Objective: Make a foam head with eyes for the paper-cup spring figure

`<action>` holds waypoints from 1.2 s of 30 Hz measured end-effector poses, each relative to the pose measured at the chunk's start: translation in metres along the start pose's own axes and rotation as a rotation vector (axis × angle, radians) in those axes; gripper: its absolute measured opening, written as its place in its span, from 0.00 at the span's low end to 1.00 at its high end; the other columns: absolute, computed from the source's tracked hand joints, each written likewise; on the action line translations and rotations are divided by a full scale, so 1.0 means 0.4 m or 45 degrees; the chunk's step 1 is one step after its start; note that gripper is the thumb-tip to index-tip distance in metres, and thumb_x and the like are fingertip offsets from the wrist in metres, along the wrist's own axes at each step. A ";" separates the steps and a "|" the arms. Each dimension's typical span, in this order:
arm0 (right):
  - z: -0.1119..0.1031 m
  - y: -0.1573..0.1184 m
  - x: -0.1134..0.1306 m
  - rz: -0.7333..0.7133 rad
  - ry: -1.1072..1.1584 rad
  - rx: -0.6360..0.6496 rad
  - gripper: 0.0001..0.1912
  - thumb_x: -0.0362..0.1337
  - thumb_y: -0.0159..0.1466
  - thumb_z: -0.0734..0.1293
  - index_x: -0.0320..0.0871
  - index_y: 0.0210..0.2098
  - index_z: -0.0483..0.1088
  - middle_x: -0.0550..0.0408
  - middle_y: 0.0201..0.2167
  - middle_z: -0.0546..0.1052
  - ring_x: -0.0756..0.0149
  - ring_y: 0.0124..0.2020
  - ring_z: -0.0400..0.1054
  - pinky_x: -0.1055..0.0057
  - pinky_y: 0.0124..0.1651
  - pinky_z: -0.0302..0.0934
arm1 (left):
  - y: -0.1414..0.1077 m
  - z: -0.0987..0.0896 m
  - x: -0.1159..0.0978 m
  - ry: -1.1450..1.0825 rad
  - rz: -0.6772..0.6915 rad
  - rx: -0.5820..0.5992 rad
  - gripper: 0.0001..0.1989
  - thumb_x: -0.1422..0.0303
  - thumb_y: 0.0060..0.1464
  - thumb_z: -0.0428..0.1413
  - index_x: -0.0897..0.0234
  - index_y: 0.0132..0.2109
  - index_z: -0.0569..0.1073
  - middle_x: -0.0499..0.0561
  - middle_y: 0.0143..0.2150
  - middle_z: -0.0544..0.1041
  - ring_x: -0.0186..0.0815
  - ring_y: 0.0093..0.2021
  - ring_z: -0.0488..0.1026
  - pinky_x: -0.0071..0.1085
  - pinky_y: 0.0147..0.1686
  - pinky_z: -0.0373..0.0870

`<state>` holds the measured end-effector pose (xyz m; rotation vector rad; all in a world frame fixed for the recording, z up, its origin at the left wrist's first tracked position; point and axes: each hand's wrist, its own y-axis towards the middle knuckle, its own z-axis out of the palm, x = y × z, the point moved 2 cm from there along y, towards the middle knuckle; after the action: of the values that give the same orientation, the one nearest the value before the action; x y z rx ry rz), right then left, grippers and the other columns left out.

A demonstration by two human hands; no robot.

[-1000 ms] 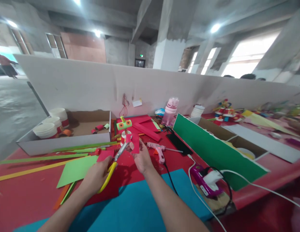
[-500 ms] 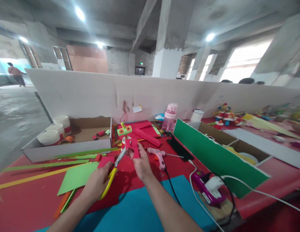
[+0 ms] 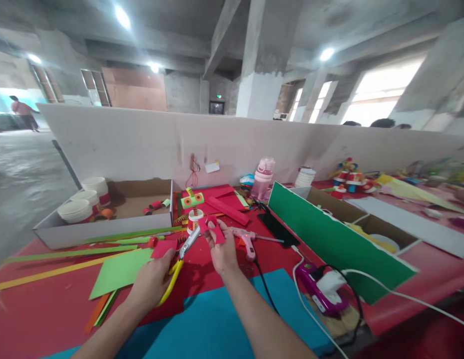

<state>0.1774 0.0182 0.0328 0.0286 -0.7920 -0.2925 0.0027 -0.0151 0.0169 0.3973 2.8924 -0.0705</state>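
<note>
My left hand (image 3: 151, 279) is closed round the yellow handles of a pair of scissors (image 3: 174, 279), whose blades point up and to the right. Pinched in my right hand (image 3: 222, 252) is a piece of red paper (image 3: 214, 229) with a cut-in shape; the scissor tips are close to its left edge, and I cannot tell if they touch it. Behind the blades stands a paper-cup figure (image 3: 195, 219) with a green head and orange eyes. Just right of my right hand lies a pink glue gun (image 3: 247, 243).
A white box (image 3: 105, 234) with paper cups stands at the left, paper strips (image 3: 73, 254) and green paper (image 3: 121, 274) before it. Blue sheet (image 3: 217, 324) covers the front. A green-sided box (image 3: 329, 239), phone (image 3: 279, 230), purple power strip (image 3: 322, 291) and cables lie right. A white partition (image 3: 232, 144) runs behind.
My right hand has turned the red paper and drawn it slightly right, away from the scissor blades. The left hand with the scissors has hardly moved.
</note>
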 end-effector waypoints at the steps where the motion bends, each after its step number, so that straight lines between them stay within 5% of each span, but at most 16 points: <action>1: -0.001 0.000 0.002 -0.004 -0.004 -0.006 0.13 0.39 0.48 0.75 0.43 0.32 0.74 0.58 0.30 0.77 0.73 0.27 0.69 0.73 0.37 0.66 | 0.001 -0.001 -0.001 0.027 -0.008 0.009 0.14 0.65 0.60 0.45 0.64 0.52 0.62 0.57 0.38 0.78 0.45 0.38 0.76 0.31 0.29 0.59; 8: -0.017 0.000 0.001 0.032 -0.012 -0.097 0.14 0.35 0.46 0.76 0.43 0.33 0.74 0.57 0.30 0.78 0.72 0.26 0.69 0.73 0.35 0.67 | 0.001 -0.014 -0.013 0.155 -0.026 0.043 0.17 0.67 0.60 0.43 0.65 0.55 0.59 0.57 0.38 0.78 0.46 0.39 0.75 0.33 0.31 0.59; 23: -0.020 0.002 -0.013 0.002 -0.085 0.049 0.12 0.37 0.48 0.74 0.42 0.33 0.75 0.57 0.29 0.78 0.73 0.25 0.69 0.77 0.31 0.64 | -0.006 -0.018 -0.010 0.213 0.016 0.011 0.12 0.66 0.61 0.41 0.63 0.50 0.59 0.57 0.37 0.77 0.46 0.38 0.75 0.33 0.32 0.61; 36: -0.015 0.010 -0.011 0.004 -0.021 -0.056 0.15 0.36 0.40 0.76 0.42 0.28 0.74 0.59 0.24 0.78 0.71 0.26 0.71 0.75 0.31 0.66 | -0.005 -0.023 -0.009 0.255 -0.004 0.014 0.15 0.66 0.61 0.41 0.65 0.54 0.58 0.59 0.37 0.77 0.46 0.40 0.75 0.33 0.32 0.61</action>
<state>0.1797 0.0226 0.0258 -0.0166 -0.8019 -0.3075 0.0036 -0.0171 0.0267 0.4246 3.0906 -0.0493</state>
